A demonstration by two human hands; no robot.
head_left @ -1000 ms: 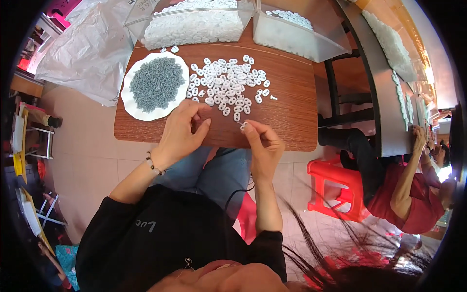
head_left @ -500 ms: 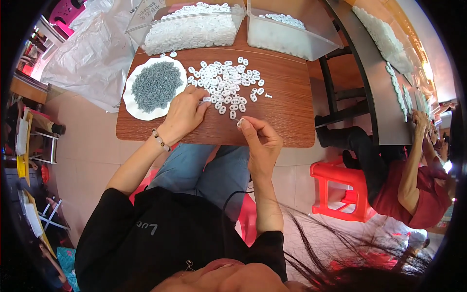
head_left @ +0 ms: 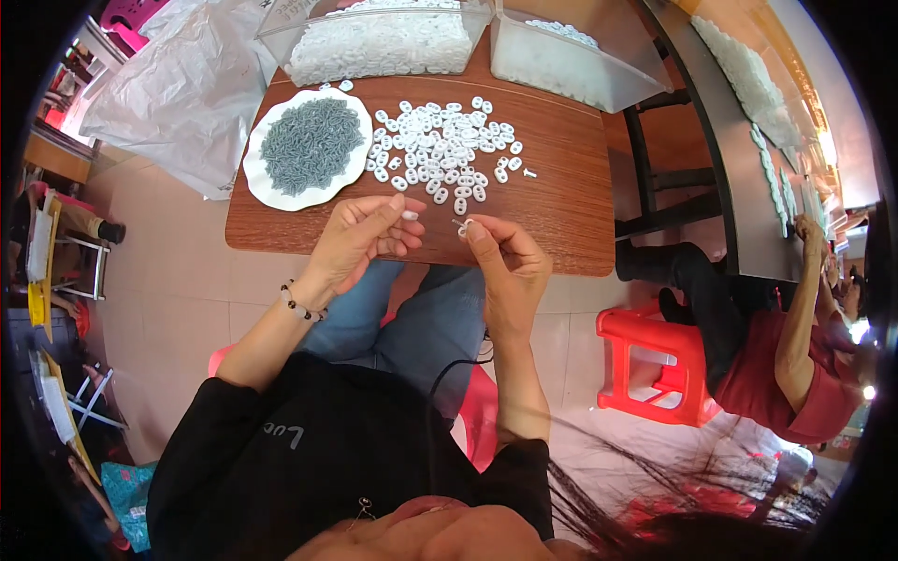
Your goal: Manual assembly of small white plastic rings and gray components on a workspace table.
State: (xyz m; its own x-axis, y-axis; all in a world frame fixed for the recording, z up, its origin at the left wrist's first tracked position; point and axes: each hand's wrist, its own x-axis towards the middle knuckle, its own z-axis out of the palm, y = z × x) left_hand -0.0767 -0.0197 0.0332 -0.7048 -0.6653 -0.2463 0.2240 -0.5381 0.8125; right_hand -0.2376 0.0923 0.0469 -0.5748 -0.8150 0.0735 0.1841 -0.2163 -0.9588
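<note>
My left hand (head_left: 360,234) is held over the near edge of the brown table (head_left: 561,210), palm partly turned up. A small white plastic piece (head_left: 409,215) is pinched between its thumb and fingers. Just to its right, my right hand (head_left: 513,266) pinches a small white ring-like piece (head_left: 464,230), with a thin grey pin-like bit showing beside it. Beyond the hands spread many loose white oval links (head_left: 435,154) with two holes each. A white scalloped plate (head_left: 257,176) on the left carries a heap of small grey pins (head_left: 313,145).
Two clear plastic bins of white pieces, the left bin (head_left: 374,56) and the right bin (head_left: 580,70), stand along the table's far edge. A lone white piece (head_left: 530,173) lies right of the links. On the right, a person (head_left: 795,365) works at another table near a red stool (head_left: 655,365).
My left hand has drawn back from the loose links toward me, turning palm up with a white piece in its fingers. My right hand keeps its pinch nearly in place.
</note>
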